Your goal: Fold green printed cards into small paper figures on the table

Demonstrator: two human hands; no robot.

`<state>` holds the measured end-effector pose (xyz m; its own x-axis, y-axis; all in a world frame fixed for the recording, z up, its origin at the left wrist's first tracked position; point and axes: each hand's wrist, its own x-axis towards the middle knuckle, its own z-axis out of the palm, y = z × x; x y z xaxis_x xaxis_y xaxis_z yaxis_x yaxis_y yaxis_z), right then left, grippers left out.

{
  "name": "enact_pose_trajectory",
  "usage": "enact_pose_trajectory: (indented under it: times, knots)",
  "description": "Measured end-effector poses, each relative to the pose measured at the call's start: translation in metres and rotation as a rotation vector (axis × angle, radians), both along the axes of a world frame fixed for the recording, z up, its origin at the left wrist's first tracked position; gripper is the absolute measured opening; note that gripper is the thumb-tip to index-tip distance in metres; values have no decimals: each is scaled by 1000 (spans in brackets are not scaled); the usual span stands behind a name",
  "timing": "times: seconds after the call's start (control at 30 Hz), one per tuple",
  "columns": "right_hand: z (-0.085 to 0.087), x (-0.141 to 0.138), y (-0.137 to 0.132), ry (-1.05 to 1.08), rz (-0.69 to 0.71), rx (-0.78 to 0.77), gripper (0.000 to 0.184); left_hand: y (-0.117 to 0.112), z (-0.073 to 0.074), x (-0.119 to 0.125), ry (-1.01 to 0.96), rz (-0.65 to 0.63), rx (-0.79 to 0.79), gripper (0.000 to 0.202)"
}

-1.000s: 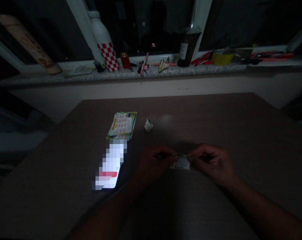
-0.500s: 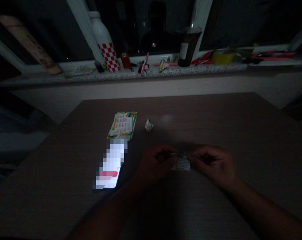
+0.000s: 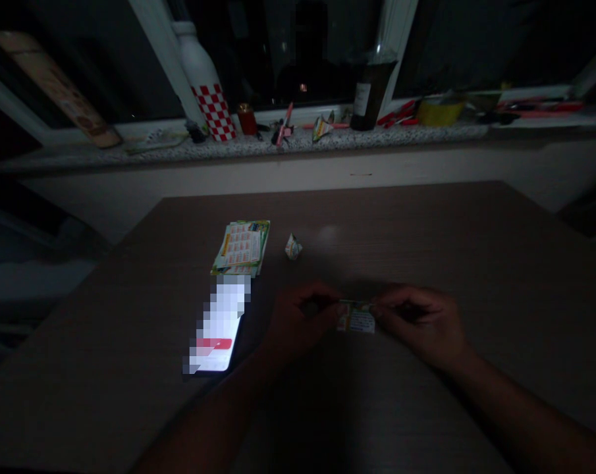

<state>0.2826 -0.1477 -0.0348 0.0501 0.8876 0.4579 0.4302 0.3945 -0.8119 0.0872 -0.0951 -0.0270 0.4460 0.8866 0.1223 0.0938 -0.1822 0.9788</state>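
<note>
— What are your hands doing?

— My left hand (image 3: 298,319) and my right hand (image 3: 419,322) hold a small paper (image 3: 357,318) between them. The fingers of each hand are pinched shut on one end of it, the left on the left end and the right on the right end.

— Where is the paper?

— Right over the table (image 3: 475,250), near the front, in the middle. It is dark, so I cannot tell if it touches the table.

— What else is on the table?

— A phone (image 3: 218,329) with a bright screen lies to the left of my left hand. Just behind the phone is a stack of printed cards (image 3: 242,247). A tiny folded paper (image 3: 293,247) sits to the right of the stack, apart from it.

— And far back?

— A windowsill (image 3: 258,146) with a red and white checked bottle (image 3: 205,82) and a dark bottle (image 3: 370,89).
</note>
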Motion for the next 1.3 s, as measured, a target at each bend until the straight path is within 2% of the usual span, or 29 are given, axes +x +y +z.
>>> enact_pose_trajectory:
  times: [0.13, 0.33, 0.47, 0.6, 0.8, 0.87, 0.97, 1.0, 1.03, 1.13, 1.3]
  knots:
    - [-1, 0, 0, -49, 16, 52, 4, 1, 1, -2, 10, -14, 115, 7]
    - [2, -3, 2, -105, 158, 162, 21, -2, 2, 1, 110, -69, 499, 7]
    - [2, -7, 5, -147, 243, 240, 18, -5, 1, 4, 117, -153, 697, 7]
    - [4, -12, 6, -174, 255, 278, 16, -5, -2, 6, 137, -211, 794, 9]
    - [9, -9, 5, -134, 251, 289, 16, -4, 2, 3, 168, -210, 779, 11]
    - [7, 1, 5, -107, 208, 275, 17, -1, 5, -4, 188, -155, 731, 10]
    - [3, 18, 7, -63, 114, 241, 17, 6, 8, -16, 178, 37, 665, 4]
    - [2, 21, 8, -58, 84, 227, 17, 8, 9, -19, 173, 62, 657, 4]
    - [1, 22, 8, -53, 65, 206, 16, 9, 9, -20, 169, 52, 654, 5]
    - [5, 15, 8, -39, 133, 183, 17, 7, 9, -15, 204, -55, 620, 11]
    - [10, -4, 6, -95, 199, 216, 21, -1, 3, -1, 169, -138, 679, 9]
